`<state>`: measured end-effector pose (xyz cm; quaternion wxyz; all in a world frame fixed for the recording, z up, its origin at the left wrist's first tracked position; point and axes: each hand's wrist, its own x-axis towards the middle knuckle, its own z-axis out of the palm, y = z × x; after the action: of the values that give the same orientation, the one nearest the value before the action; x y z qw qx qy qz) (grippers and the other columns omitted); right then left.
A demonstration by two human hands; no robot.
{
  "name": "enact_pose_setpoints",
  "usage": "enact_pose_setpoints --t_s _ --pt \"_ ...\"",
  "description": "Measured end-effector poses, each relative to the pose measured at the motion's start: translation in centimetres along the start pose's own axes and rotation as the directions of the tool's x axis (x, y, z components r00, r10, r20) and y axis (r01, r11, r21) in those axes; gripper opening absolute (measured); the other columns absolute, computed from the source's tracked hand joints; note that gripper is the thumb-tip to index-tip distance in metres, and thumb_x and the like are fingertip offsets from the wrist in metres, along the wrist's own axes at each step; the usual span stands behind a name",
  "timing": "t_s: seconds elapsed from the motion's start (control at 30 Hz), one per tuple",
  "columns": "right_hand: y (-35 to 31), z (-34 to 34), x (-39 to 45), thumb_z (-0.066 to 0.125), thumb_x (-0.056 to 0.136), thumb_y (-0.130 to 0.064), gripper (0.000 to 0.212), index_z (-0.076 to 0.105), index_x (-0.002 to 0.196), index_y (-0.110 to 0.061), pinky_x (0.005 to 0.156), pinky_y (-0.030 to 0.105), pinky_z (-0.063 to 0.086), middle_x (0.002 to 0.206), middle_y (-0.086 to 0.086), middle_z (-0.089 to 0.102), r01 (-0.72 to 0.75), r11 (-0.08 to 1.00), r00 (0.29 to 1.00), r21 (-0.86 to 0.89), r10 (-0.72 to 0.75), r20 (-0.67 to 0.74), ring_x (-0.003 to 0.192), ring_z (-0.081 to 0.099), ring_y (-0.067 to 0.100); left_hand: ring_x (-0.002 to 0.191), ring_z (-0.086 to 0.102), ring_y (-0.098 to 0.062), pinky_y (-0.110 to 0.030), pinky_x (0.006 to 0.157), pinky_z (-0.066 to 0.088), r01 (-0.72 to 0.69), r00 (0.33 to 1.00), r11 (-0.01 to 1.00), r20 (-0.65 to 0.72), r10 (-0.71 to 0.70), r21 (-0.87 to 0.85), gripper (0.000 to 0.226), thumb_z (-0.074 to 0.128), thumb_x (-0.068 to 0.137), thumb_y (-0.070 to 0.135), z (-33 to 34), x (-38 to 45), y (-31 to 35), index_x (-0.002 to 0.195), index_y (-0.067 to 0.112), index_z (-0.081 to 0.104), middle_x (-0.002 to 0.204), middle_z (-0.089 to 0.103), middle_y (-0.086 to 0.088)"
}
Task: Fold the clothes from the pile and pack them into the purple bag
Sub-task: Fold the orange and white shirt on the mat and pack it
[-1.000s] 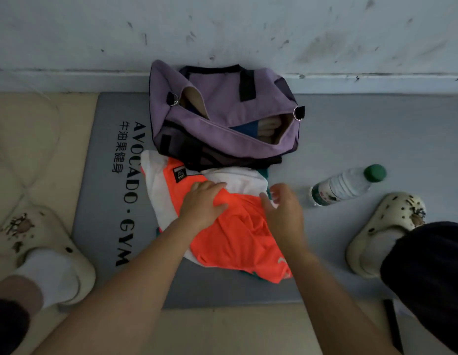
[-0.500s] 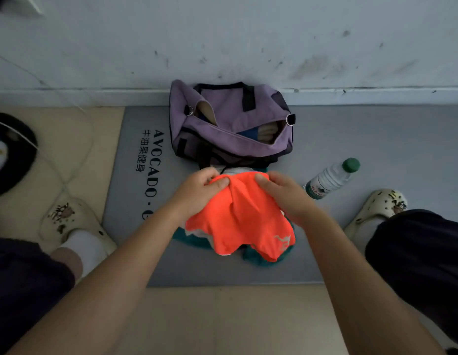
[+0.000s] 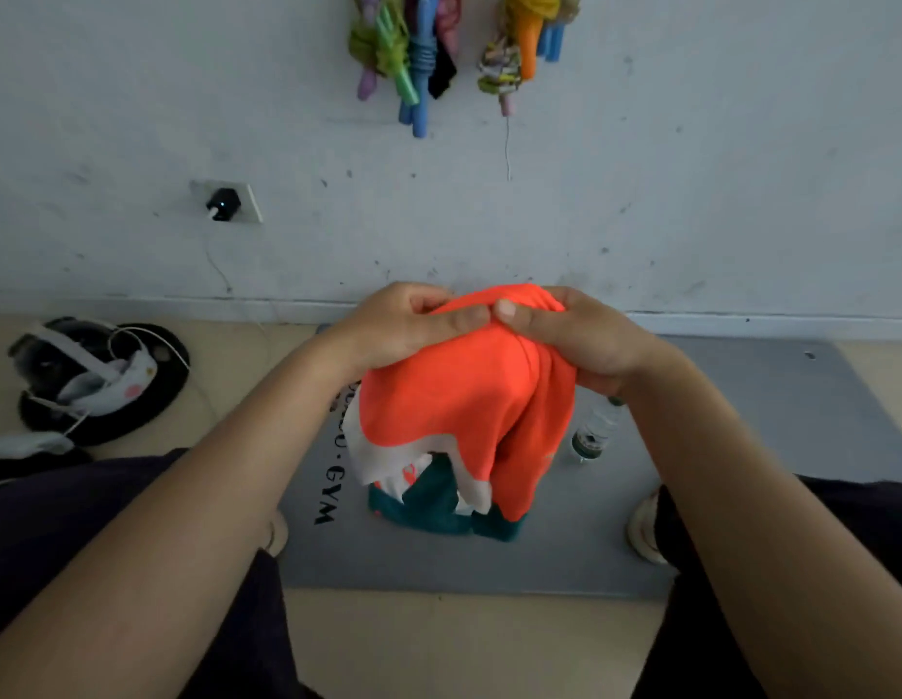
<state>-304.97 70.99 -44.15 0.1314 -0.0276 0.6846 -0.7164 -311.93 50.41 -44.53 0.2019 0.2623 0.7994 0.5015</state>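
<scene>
Orange, white and teal garment; grey mat.

Scuffed white wall — a socket on it, bright ropes hanging; beige floor, grey mat.

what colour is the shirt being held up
Mostly bright orange shirt, with white and teal parts lower down; seen in the head view.

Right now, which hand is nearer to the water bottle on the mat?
The right hand. It grips the orange garment almost directly above the water bottle. The left hand grips the same garment farther to the left, with the cloth hanging between it and the bottle.
</scene>
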Motion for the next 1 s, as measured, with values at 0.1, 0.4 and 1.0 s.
enact_pose_setpoints --t_s 0.1,0.4,1.0 --pt "-2.6 1.5 -1.3 0.071 0.08 -0.039 0.038 0.07 0.101 -0.006 0.075 0.033 0.058 0.103 0.015 0.074 0.068 0.996 0.994 0.056 -0.063 -0.088 0.093 0.072 0.024 0.088 0.071 -0.014 -0.038 0.082 0.053 0.076 0.996 0.996 0.05 -0.074 -0.037 0.076 0.07 0.052 0.075 -0.6 -1.9 1.4 0.097 0.014 0.075 0.099 0.077 -0.005" --pt "0.1 2.8 -1.4 0.063 0.09 -0.039 0.038 0.066 0.115 -0.009 0.093 0.042 0.055 0.114 0.011 0.071 0.114 0.988 0.983 -0.102 -0.127 -0.133 0.108 0.067 0.026 0.103 0.071 -0.017 -0.036 0.093 0.054 0.056 0.996 0.926 -0.045 -0.078 -0.373 0.041 0.08 0.061 0.053 2.7 -2.6 -0.2 0.095 0.028 0.078 0.115 0.072 -0.006" --pt "5.8 2.2 -2.7 0.07 0.084 -0.041 0.033 0.074 0.092 -0.009 0.064 0.043 0.049 0.081 0.037 0.064 -0.219 0.972 0.969 -0.082 0.227 0.101 0.069 0.062 0.036 0.103 0.06 0.01 -0.014 0.084 0.049 0.027 0.977 0.996 0.209 -0.044 0.081 0.068 0.079 0.055 0.069 6.5 -3.8 -3.5 0.115 0.045 0.056 0.113 0.065 0.024"
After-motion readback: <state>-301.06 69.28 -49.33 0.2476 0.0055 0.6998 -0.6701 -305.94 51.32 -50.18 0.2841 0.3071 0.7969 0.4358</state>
